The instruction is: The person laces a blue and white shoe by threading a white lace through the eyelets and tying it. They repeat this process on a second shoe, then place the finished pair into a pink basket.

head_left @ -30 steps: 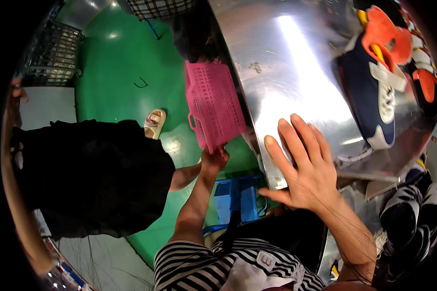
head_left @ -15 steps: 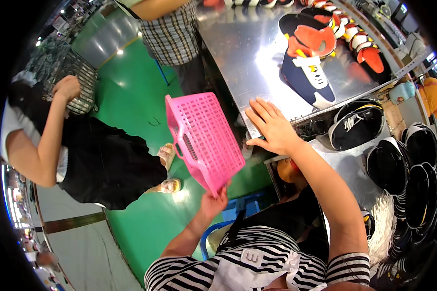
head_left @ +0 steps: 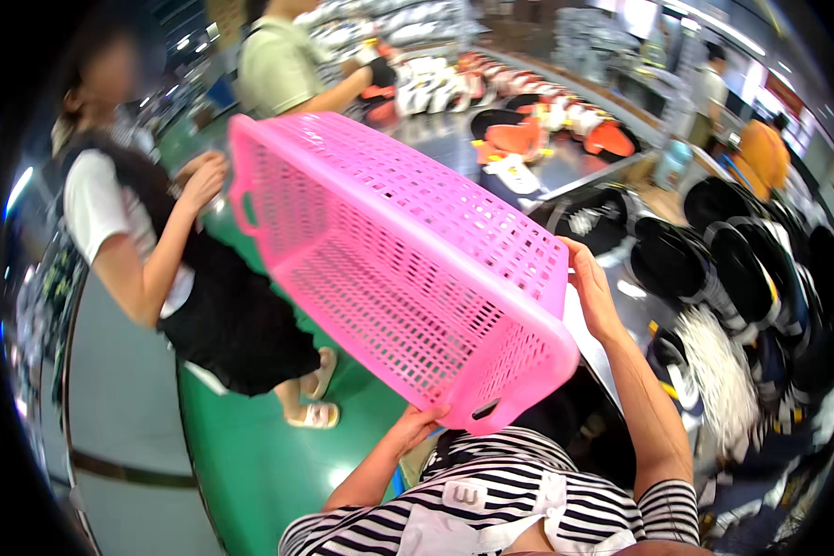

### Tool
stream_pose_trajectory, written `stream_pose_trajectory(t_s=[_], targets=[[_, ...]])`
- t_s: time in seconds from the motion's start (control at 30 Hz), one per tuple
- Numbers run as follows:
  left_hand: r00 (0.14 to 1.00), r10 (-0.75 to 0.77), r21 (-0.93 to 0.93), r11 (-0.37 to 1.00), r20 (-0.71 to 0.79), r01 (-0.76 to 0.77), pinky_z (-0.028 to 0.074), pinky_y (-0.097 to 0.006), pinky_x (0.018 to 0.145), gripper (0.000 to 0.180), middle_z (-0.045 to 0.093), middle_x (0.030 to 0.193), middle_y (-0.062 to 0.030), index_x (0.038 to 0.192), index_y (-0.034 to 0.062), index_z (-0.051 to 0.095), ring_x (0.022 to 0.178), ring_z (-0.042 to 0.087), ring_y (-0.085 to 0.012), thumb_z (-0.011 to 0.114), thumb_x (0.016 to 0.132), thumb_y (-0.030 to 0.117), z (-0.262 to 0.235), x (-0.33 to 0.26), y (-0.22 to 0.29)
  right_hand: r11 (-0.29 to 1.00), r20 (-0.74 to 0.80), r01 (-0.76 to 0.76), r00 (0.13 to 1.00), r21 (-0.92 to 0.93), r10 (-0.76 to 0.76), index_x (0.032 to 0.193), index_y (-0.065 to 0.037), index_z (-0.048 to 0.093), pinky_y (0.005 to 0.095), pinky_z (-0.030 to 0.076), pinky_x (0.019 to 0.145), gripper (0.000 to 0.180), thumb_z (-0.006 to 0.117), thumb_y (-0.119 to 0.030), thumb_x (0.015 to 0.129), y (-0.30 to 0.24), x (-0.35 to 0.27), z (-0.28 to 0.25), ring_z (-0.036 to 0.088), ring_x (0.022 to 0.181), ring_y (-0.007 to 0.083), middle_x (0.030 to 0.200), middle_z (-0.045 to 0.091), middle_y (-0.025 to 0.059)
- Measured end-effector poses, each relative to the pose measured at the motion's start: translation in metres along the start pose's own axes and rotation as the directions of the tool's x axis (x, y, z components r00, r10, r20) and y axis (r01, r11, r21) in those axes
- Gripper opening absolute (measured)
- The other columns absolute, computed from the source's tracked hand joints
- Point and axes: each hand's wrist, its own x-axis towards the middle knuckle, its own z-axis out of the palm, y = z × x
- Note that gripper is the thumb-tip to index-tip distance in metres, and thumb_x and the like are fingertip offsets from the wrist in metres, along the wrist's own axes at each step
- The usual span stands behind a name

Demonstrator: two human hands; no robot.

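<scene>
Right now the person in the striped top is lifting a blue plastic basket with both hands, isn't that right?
Not quite: the basket is pink, not blue. The head view shows the left hand under its near end and the right hand on its far side, so it is lifted with both hands.

Pink perforated basket tilted, raised at chest height, left hand under its near rim, right hand gripping its far edge, steel table behind bearing orange-and-dark shoe parts, person in black skirt standing left on green floor.

The pink basket hides most of the left hand — only some fingers show beneath its rim.
</scene>
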Motion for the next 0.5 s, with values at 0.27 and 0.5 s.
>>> stream_pose_trajectory(t_s=[0.27,0.5], targets=[[0.841,0.375,0.453,0.717,0.390,-0.530,0.042,-0.033,0.103,0.055,0.056,0.135,-0.0089,0.139,-0.0012,0.047,0.121,0.054,-0.0185,0.065,0.087,0.000,0.085,0.072,0.063,0.992,-0.301,0.129,0.946,0.005,-0.122,0.141,-0.002,0.045,0.0442,0.032,0.112,0.080,0.029,-0.068,0.098,-0.157,-0.209,-0.118,0.042,0.137,0.0260,0.145,0.047,0.0167],[0.335,0.299,0.328,0.072,0.894,-0.942,0.044,-0.025,0.065,0.021,0.062,0.085,0.0023,0.107,-0.0070,0.065,0.077,0.051,-0.0067,0.063,0.092,0.007,0.271,0.110,0.108,0.835,-0.660,0.064,0.580,-0.547,-0.477,0.147,-0.002,0.033,0.0370,0.039,0.106,0.073,0.070,-0.023,0.088,-0.246,-0.394,-0.046,0.048,0.130,0.0203,0.139,0.051,0.0110]])
